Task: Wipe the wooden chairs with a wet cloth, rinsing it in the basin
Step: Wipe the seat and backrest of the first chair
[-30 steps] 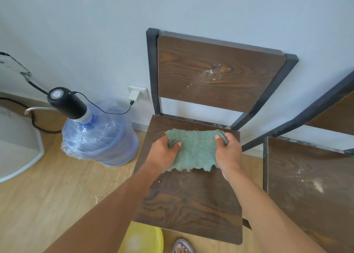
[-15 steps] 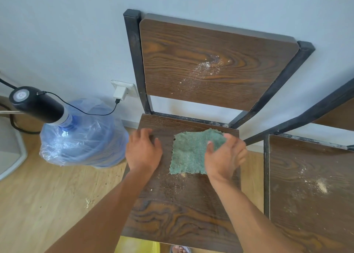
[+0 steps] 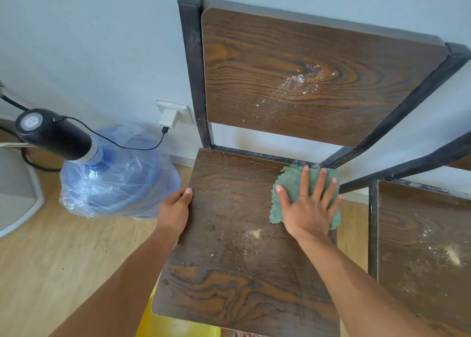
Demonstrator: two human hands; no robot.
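- Green rough-edged cloth [image 3: 280,199] lies flat on the back right corner of the dark wood-grain chair seat [image 3: 237,255].
- My right hand [image 3: 309,209] presses on it, fingers spread, palm down, not pinching.
- My left hand [image 3: 175,210] grips the seat's left edge, thumb on top.
- Pale crumbs [image 3: 254,233] on the seat just in front of the cloth.
- Blue plastic-wrapped water jug [image 3: 119,176] on the floor left of the seat.

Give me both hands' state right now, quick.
Left hand: closed on the left edge of the dark wooden chair seat.
Right hand: open, flat, pressing the green wet cloth onto the seat.
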